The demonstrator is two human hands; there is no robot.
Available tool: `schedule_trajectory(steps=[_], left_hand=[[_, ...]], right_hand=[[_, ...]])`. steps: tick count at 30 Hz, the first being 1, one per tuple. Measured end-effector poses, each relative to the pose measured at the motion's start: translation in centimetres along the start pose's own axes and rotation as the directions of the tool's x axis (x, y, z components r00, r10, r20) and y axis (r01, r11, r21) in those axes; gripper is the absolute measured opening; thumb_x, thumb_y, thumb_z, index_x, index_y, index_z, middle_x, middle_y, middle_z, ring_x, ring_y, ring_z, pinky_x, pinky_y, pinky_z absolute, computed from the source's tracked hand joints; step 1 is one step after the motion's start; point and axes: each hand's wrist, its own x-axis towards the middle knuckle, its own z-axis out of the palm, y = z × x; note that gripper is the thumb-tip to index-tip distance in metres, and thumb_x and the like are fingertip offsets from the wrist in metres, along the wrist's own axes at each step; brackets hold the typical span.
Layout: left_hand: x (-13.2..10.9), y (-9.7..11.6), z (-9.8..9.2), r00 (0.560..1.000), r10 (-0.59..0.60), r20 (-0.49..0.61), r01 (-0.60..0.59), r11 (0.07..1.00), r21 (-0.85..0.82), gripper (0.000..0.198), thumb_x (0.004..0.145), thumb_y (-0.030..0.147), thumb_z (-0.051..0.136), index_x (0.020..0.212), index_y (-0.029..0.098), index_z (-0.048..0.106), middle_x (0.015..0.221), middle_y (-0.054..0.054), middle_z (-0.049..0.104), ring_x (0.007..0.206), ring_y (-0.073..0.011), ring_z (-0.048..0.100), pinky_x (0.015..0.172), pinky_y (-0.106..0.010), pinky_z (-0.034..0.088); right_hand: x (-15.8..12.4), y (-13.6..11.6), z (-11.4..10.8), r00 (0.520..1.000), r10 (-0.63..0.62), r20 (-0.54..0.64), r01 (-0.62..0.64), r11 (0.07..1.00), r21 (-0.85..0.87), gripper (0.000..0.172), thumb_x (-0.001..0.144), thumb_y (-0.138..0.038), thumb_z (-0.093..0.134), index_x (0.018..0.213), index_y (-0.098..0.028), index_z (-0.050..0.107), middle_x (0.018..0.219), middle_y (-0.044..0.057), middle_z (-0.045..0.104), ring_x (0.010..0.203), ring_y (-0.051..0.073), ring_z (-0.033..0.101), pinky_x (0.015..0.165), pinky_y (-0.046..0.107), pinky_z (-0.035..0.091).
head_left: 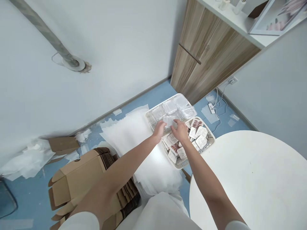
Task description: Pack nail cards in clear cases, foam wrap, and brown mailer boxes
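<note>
two baskets (pixel 163 103) (pixel 207 145), white table (pixel 251 179), blue floor (pixel 160 92)

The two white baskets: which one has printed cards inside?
The near basket, closer to the round white table: it holds printed cards, whereas the farther basket holds clear packs.

The light is bright, cool and even, washing out detail on the white sheets (pixel 153 163) just below the left hand (pixel 159 130) and glinting off the clear plastic packs (pixel 169 107) beyond it. Soft shadow dims the wall (pixel 174 38) beside the wooden cabinet (pixel 203 41), well past the right hand (pixel 180 131). Wide-angle stretch swells the forearms (pixel 203 179) behind the hands, and print on the cards (pixel 200 142) beside the right hand is unreadable.
</note>
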Motion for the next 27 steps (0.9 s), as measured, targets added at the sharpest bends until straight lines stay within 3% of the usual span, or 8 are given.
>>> schedule_trajectory(steps=[4,7,10,15,20,23,27], left_hand=[[-0.9,-0.2,-1.1,0.995,0.027,-0.092,-0.023,0.998,0.051,0.05,0.075,0.028,0.048,0.123,0.019,0.038,0.123,-0.009,0.047,0.098,-0.0191,0.055,0.069,-0.027,0.048],[-1.9,-0.4,-2.1,0.977,0.132,-0.166,-0.115,0.988,0.106,0.054,0.073,0.024,0.051,0.124,0.017,0.038,0.126,-0.012,0.042,0.096,-0.0183,0.055,0.073,-0.027,0.048],[-3.9,-0.7,-3.3,0.961,0.22,-0.169,-0.209,0.974,0.082,0.051,0.073,0.021,0.05,0.124,0.018,0.042,0.122,-0.011,0.045,0.091,-0.0161,0.056,0.073,-0.027,0.048],[-9.7,-1.0,-5.3,0.953,0.3,-0.035,-0.302,0.941,-0.15,0.05,0.069,0.013,0.054,0.118,0.019,0.05,0.111,-0.008,0.053,0.075,-0.0114,0.057,0.065,-0.025,0.049],[-14.8,-2.6,-5.5,0.916,0.378,0.134,-0.349,0.915,-0.201,0.053,0.066,0.016,0.063,0.117,0.018,0.048,0.109,-0.009,0.053,0.069,-0.0079,0.057,0.063,-0.024,0.047],[-16.8,-4.0,-4.3,0.852,0.425,0.306,-0.375,0.903,-0.211,0.057,0.065,0.018,0.067,0.118,0.018,0.046,0.104,-0.009,0.057,0.074,-0.0104,0.059,0.068,-0.026,0.047],[-19.3,-5.6,-1.7,0.718,0.428,0.549,-0.391,0.9,-0.192,0.057,0.065,0.021,0.069,0.117,0.016,0.045,0.101,-0.01,0.06,0.086,-0.0156,0.06,0.078,-0.032,0.046]], right_hand=[[-0.8,-0.8,1.0,0.997,0.072,0.033,-0.078,0.963,0.256,0.05,0.073,-0.04,0.049,0.117,-0.018,0.046,0.101,0.008,0.059,0.094,0.023,0.053,0.081,0.037,0.04],[-1.9,-1.9,1.7,0.995,0.102,0.019,-0.101,0.911,0.399,0.055,0.07,-0.037,0.051,0.12,-0.015,0.043,0.097,0.007,0.058,0.089,0.02,0.055,0.08,0.034,0.042],[-4.2,-3.5,1.9,0.994,0.109,-0.015,-0.085,0.851,0.518,0.056,0.069,-0.034,0.051,0.12,-0.012,0.043,0.091,0.006,0.057,0.078,0.017,0.055,0.075,0.031,0.045],[-11.0,-5.3,0.5,0.987,0.16,-0.009,-0.103,0.679,0.727,0.053,0.067,-0.034,0.055,0.116,-0.017,0.044,0.091,0.003,0.053,0.067,0.012,0.053,0.061,0.027,0.045],[-19.2,-4.0,-1.2,0.968,0.245,-0.054,-0.092,0.548,0.831,0.045,0.066,-0.038,0.061,0.106,-0.021,0.051,0.097,0.004,0.053,0.071,0.012,0.054,0.068,0.029,0.044],[-23.9,-2.3,-2.4,0.951,0.294,-0.093,-0.074,0.51,0.857,0.045,0.066,-0.041,0.062,0.106,-0.022,0.053,0.1,0.005,0.054,0.072,0.012,0.054,0.07,0.031,0.045],[-29.3,-0.2,-4.0,0.939,0.33,-0.101,-0.06,0.445,0.894,0.041,0.068,-0.043,0.061,0.103,-0.021,0.055,0.094,0.005,0.057,0.072,0.014,0.056,0.071,0.033,0.045]])
